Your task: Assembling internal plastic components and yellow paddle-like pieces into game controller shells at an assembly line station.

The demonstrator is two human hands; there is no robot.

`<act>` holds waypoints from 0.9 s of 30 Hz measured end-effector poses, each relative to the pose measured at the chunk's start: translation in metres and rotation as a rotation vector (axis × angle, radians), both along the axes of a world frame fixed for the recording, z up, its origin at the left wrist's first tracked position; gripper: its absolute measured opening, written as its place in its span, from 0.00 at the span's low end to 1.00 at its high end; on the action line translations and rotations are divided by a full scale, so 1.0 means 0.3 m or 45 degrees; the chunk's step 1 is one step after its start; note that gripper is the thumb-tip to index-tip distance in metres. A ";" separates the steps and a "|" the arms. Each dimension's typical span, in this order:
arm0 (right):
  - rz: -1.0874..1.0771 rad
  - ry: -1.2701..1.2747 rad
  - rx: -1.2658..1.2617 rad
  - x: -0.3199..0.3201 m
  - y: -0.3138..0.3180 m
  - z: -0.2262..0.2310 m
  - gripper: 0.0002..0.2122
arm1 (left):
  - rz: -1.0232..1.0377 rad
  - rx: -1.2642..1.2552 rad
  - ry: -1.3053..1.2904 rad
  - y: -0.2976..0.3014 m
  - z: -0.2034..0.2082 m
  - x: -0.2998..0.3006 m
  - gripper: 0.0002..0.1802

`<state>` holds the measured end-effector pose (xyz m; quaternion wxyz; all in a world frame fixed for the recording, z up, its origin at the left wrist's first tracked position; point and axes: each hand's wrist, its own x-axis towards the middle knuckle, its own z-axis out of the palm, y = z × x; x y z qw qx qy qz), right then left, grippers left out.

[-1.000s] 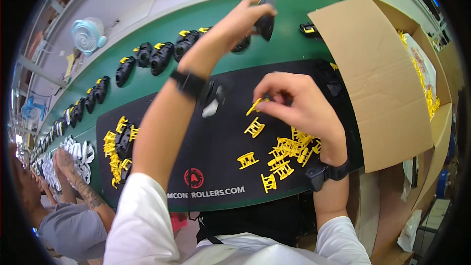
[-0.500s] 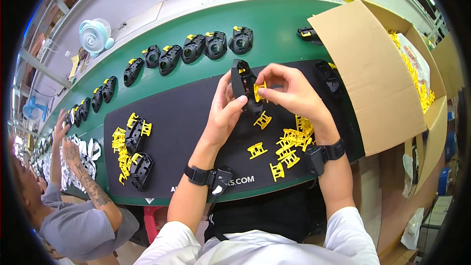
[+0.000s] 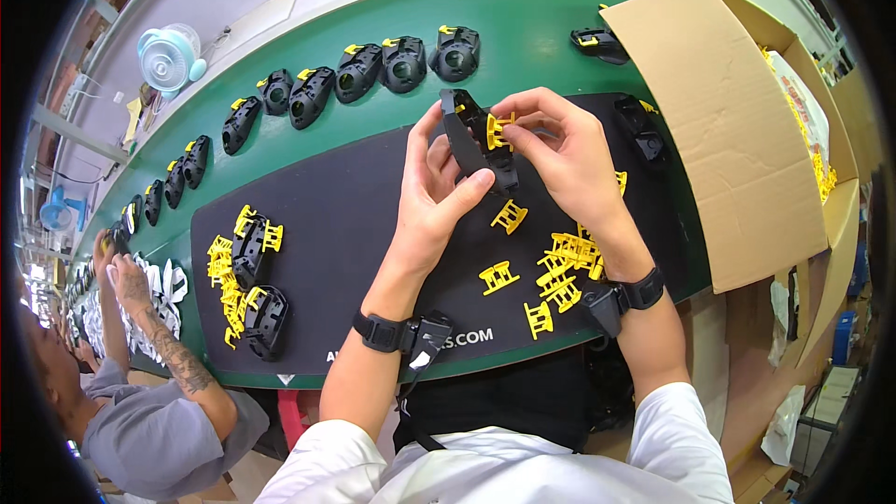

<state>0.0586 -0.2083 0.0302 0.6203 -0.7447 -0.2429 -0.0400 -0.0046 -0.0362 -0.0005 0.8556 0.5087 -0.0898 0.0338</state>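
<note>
Head view: I see my left hand [image 3: 431,194] gripping the black housing [image 3: 478,142] above the black mat [image 3: 355,224], long axis running up-left to down-right; my right hand [image 3: 560,151] pinches a yellow clip [image 3: 497,129] against its right side

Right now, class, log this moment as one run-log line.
left hand: holds black housing | right hand: presses yellow clip into housing | loose yellow clips on black mat
</note>
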 end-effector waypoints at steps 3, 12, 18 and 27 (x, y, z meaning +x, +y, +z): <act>0.043 0.017 0.105 -0.009 0.011 -0.003 0.11 | 0.010 0.027 -0.010 -0.009 -0.002 -0.001 0.50; -0.182 -0.113 0.055 -0.015 0.025 -0.001 0.08 | 0.030 0.085 -0.031 -0.014 0.001 -0.004 0.52; -0.180 -0.089 0.054 -0.027 0.030 0.000 0.06 | -0.011 0.075 -0.066 -0.023 -0.008 -0.002 0.52; -0.241 -0.270 -0.018 -0.046 0.048 0.009 0.08 | -0.013 0.049 -0.011 -0.022 0.005 -0.019 0.53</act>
